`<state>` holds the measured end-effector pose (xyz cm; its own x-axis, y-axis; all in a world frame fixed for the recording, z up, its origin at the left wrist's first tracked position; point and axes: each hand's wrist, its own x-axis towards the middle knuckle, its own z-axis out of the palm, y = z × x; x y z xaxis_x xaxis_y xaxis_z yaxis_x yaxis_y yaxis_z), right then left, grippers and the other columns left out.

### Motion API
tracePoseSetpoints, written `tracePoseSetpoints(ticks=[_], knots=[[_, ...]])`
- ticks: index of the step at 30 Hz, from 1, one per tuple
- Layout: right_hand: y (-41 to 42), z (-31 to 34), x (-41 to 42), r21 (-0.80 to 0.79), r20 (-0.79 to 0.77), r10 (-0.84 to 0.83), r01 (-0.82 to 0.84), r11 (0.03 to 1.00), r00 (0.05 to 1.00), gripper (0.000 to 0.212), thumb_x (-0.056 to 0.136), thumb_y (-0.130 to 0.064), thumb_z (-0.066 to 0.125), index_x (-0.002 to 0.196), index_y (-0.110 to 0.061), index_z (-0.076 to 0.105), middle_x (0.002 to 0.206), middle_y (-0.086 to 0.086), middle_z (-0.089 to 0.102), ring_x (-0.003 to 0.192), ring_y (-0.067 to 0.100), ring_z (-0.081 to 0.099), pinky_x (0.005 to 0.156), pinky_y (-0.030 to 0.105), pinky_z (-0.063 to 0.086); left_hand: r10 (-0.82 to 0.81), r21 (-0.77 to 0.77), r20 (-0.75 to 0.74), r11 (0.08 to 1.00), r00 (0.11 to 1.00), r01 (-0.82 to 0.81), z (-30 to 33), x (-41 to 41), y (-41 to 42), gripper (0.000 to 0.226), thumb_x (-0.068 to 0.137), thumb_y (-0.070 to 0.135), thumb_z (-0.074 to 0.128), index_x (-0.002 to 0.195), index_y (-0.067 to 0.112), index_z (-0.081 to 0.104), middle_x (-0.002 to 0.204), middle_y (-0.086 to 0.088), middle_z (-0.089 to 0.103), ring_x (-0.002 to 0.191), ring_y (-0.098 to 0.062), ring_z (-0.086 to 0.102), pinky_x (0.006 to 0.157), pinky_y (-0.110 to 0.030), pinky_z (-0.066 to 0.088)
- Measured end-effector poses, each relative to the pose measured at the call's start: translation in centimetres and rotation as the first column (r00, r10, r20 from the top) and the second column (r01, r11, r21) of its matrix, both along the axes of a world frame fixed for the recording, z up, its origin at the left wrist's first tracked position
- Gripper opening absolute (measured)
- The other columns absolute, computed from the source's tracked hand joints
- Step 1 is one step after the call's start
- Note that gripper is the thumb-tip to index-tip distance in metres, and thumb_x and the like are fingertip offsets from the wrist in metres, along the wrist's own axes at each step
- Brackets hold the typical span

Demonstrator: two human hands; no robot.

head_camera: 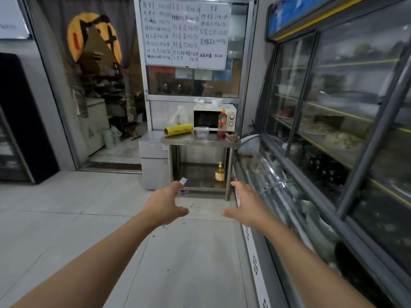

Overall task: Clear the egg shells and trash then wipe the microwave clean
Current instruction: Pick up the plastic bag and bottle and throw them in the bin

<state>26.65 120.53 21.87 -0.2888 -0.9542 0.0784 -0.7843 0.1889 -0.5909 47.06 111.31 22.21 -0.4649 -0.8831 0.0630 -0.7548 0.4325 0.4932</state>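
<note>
A white microwave [214,116] stands on a steel table [200,142] several steps ahead, its door closed. At the table's front right corner lies a brown pile that looks like egg shells [232,137]. A white bowl [216,102] and a small white object sit on the microwave's top. My left hand [165,204] and my right hand [246,205] are stretched out in front of me above the floor, fingers relaxed, holding nothing. A small white wrapper [183,181] shows just past my left fingertips on the floor by the table.
On the table stand a yellow roll of wrap [178,130], a clear plastic tub [202,131] and a sauce bottle [222,124]. A yellow pump bottle [219,173] sits on the lower shelf. A glass display counter [278,185] and fridge doors line the right. Tiled floor lies ahead.
</note>
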Motion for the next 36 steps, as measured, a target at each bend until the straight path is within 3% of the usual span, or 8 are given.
tracePoseSetpoints(ticks=[13, 21, 23, 26, 27, 30, 32, 36], knots=[[-19.3, 1.4, -8.5, -0.018, 0.009, 0.046, -0.045, 0.999, 0.999, 0.090, 0.074, -0.038, 0.075, 0.145, -0.025, 0.021, 0.151, 0.000, 0.023, 0.135, 0.019, 0.032, 0.106, 0.034, 0.032, 0.034, 0.011, -0.016, 0.999, 0.999, -0.033, 0.8, -8.4, -17.5, 0.063, 0.078, 0.029, 0.074, 0.131, 0.027, 0.041, 0.129, -0.002, 0.055, 0.102, -0.018, 0.060, 0.083, -0.029, 0.053], [-32.5, 1.5, -10.9, -0.032, -0.013, -0.023, 0.023, 0.999, 1.000, 0.091, 0.074, -0.036, 0.076, 0.145, -0.023, 0.021, 0.149, 0.001, 0.025, 0.133, 0.018, 0.035, 0.104, 0.031, 0.034, -0.054, -0.011, -0.050, 0.998, 0.997, 0.054, 0.6, -11.9, -32.9, 0.069, 0.076, 0.032, 0.075, 0.134, 0.028, 0.039, 0.131, 0.000, 0.053, 0.114, -0.018, 0.054, 0.092, -0.037, 0.051], [-35.6, 1.7, -11.6, -0.039, -0.009, -0.060, 0.059, 0.997, 0.998, 0.090, 0.074, -0.036, 0.076, 0.145, -0.024, 0.021, 0.149, 0.000, 0.025, 0.132, 0.017, 0.036, 0.095, 0.025, 0.038, -0.077, 0.002, -0.046, 0.997, 0.996, 0.077, 0.8, -12.8, -36.7, 0.068, 0.076, 0.032, 0.075, 0.134, 0.028, 0.039, 0.132, 0.000, 0.052, 0.116, -0.018, 0.053, 0.095, -0.038, 0.050], [-39.9, 1.8, -12.6, -0.052, -0.003, -0.115, 0.114, 0.992, 0.993, 0.088, 0.075, -0.036, 0.075, 0.144, -0.025, 0.021, 0.147, -0.004, 0.025, 0.127, 0.016, 0.039, 0.057, 0.013, 0.040, -0.103, 0.002, -0.031, 0.995, 0.994, 0.103, 1.0, -14.0, -41.8, 0.068, 0.076, 0.031, 0.074, 0.134, 0.028, 0.039, 0.134, 0.000, 0.051, 0.119, -0.019, 0.052, 0.094, -0.037, 0.050], [-41.2, 1.7, -12.9, -0.051, -0.004, -0.123, 0.123, 0.991, 0.992, 0.087, 0.076, -0.036, 0.074, 0.144, -0.026, 0.021, 0.147, -0.005, 0.025, 0.126, 0.016, 0.039, 0.053, 0.014, 0.039, -0.111, -0.002, -0.023, 0.994, 0.994, 0.111, 1.0, -14.4, -43.4, 0.067, 0.077, 0.031, 0.073, 0.134, 0.027, 0.039, 0.134, 0.000, 0.051, 0.118, -0.018, 0.053, 0.093, -0.036, 0.050], [-44.9, 1.3, -13.7, -0.050, 0.003, -0.127, 0.127, 0.991, 0.992, 0.087, 0.076, -0.035, 0.074, 0.144, -0.023, 0.023, 0.148, -0.002, 0.024, 0.129, 0.016, 0.037, 0.084, 0.024, 0.043, -0.125, 0.007, -0.019, 0.992, 0.992, 0.125, 0.9, -15.5, -47.5, 0.067, 0.077, 0.032, 0.073, 0.135, 0.027, 0.039, 0.132, 0.000, 0.052, 0.116, -0.018, 0.053, 0.092, -0.036, 0.051], [-47.4, 1.1, -14.4, -0.038, 0.009, -0.125, 0.125, 0.991, 0.992, 0.088, 0.076, -0.035, 0.074, 0.145, -0.022, 0.022, 0.150, 0.000, 0.023, 0.133, 0.016, 0.034, 0.101, 0.027, 0.034, -0.124, 0.012, -0.022, 0.992, 0.992, 0.124, 0.6, -16.3, -50.1, 0.067, 0.076, 0.033, 0.073, 0.134, 0.027, 0.040, 0.131, 0.001, 0.052, 0.116, -0.018, 0.053, 0.093, -0.037, 0.051], [-52.7, 0.7, -16.5, -0.020, 0.025, -0.127, 0.127, 0.992, 0.992, 0.089, 0.075, -0.039, 0.075, 0.145, -0.023, 0.021, 0.150, -0.001, 0.024, 0.134, 0.016, 0.034, 0.107, 0.032, 0.033, -0.119, 0.026, -0.047, 0.992, 0.992, 0.120, 0.0, -18.4, -55.2, 0.067, 0.075, 0.033, 0.075, 0.133, 0.028, 0.042, 0.129, 0.000, 0.053, 0.116, -0.018, 0.053, 0.094, -0.038, 0.050]])
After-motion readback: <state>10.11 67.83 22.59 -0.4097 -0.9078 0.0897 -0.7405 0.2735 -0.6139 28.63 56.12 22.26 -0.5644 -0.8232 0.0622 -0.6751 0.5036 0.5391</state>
